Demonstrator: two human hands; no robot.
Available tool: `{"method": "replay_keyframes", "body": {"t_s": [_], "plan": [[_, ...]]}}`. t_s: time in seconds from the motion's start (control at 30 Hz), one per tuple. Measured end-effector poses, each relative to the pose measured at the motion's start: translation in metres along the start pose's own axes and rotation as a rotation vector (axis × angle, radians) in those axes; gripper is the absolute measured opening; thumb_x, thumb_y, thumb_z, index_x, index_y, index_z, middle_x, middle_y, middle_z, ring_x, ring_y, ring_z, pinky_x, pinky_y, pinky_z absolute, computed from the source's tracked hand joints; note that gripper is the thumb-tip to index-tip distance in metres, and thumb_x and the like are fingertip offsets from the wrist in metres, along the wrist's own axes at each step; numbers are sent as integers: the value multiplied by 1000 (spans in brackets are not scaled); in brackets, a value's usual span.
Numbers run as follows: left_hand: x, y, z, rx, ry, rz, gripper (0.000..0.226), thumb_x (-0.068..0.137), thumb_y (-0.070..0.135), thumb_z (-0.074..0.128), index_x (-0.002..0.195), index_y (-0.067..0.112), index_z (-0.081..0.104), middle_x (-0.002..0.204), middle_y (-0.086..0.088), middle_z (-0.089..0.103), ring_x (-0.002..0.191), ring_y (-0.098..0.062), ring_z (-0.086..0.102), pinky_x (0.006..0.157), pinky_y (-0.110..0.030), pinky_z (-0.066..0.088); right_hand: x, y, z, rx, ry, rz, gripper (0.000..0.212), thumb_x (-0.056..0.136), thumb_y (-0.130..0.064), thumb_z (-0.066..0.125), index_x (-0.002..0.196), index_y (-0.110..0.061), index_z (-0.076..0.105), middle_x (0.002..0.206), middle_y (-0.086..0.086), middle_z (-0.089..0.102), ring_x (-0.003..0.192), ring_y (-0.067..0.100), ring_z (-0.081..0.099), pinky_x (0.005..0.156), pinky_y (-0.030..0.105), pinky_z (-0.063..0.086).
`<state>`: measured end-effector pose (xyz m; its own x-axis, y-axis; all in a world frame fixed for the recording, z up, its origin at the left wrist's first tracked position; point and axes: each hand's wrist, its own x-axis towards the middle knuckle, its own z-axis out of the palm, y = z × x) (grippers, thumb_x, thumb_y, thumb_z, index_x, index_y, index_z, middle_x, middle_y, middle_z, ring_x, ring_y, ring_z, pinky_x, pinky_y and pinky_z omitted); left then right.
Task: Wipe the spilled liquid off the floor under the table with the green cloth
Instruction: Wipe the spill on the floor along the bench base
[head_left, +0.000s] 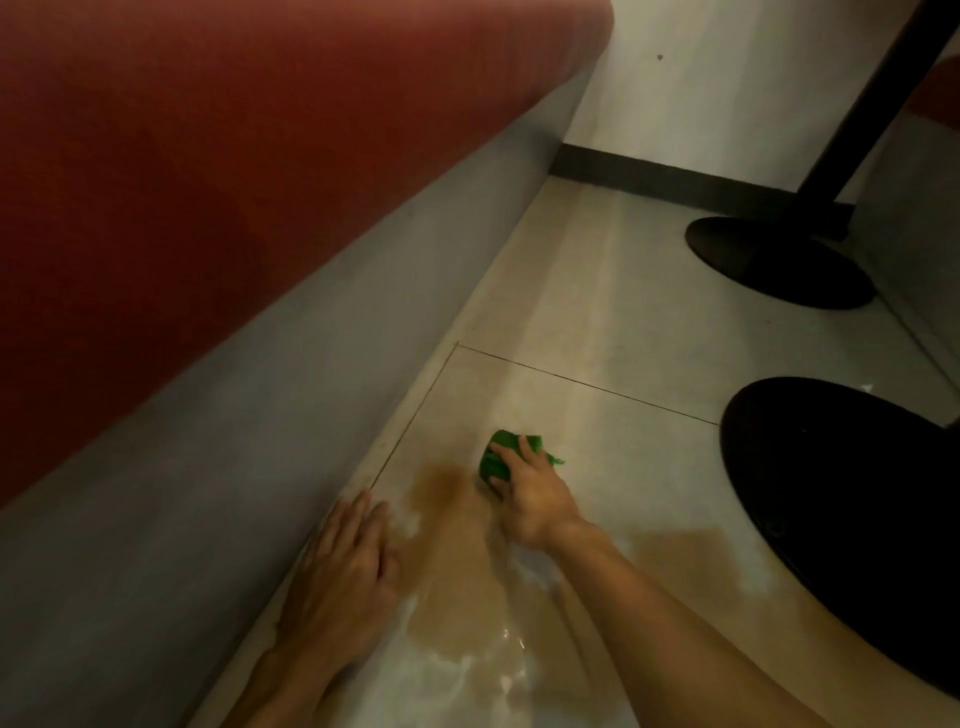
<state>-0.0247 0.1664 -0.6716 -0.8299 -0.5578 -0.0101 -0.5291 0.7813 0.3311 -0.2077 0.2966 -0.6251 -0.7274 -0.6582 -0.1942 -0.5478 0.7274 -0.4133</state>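
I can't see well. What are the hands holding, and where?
The right hand presses the crumpled green cloth from on top; the left hand holds nothing.

L hand (347, 558) flat, R hand (530, 493) fingers curled.

Two bare forearms are showing, both entering from the bottom edge of the floor view. No sleeves, watch, rings or gloves are showing on either. The left hand (340, 566) is looking slightly blurred, its fingers long and slim. The right hand (530, 496) is showing knuckles and a defined wrist bone, with the forearm lean and smooth behind it.
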Motion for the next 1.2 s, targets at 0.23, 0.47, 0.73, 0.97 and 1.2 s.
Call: {"method": "replay_keyframes", "body": {"t_s": [0.23, 0.47, 0.73, 0.97, 1.2], "plan": [[3, -3, -10, -21, -2, -2, 85, 77, 56, -12, 148, 32, 28, 158, 13, 16, 145, -7, 11, 115, -23, 3, -7, -23, 20, 17, -117, -82, 50, 101, -34, 40, 149, -29, 29, 161, 3, 9, 148, 23, 8, 118, 33, 11], [2, 1, -12, -31, -52, -24, 84, 77, 55, -9, 147, 30, 30, 158, 11, 18, 145, -10, 13, 119, -30, 12, -10, -2, 4, 7, -19, 16, 48, 101, -35, 41, 147, -22, 33, 158, 7, 19, 145, 26, 17, 115, 33, 18], [2, 1, -14, -21, -72, -33, 80, 79, 56, -10, 150, 33, 20, 158, 16, 7, 145, -5, 2, 117, -27, 2, 28, -52, 12, 74, -102, -107, 53, 96, -40, 47, 146, -25, 36, 159, 5, 16, 147, 27, 12, 120, 39, 12], [-3, 4, -27, -104, -122, -43, 55, 100, 43, 17, 152, 24, 15, 159, 12, 5, 145, -4, -1, 116, -23, -4, 13, -31, 12, -79, -251, -326, 47, 97, -27, 50, 142, -35, 40, 158, -6, 20, 144, 19, 24, 118, 33, 21], [-38, 7, -28, -104, -97, -201, 58, 100, 43, 17, 153, 21, 7, 160, 10, 0, 146, -7, -3, 117, -25, -2, 34, -37, 6, -74, -168, -241, 48, 99, -33, 45, 146, -28, 35, 160, 1, 17, 145, 24, 19, 117, 36, 18]]}}
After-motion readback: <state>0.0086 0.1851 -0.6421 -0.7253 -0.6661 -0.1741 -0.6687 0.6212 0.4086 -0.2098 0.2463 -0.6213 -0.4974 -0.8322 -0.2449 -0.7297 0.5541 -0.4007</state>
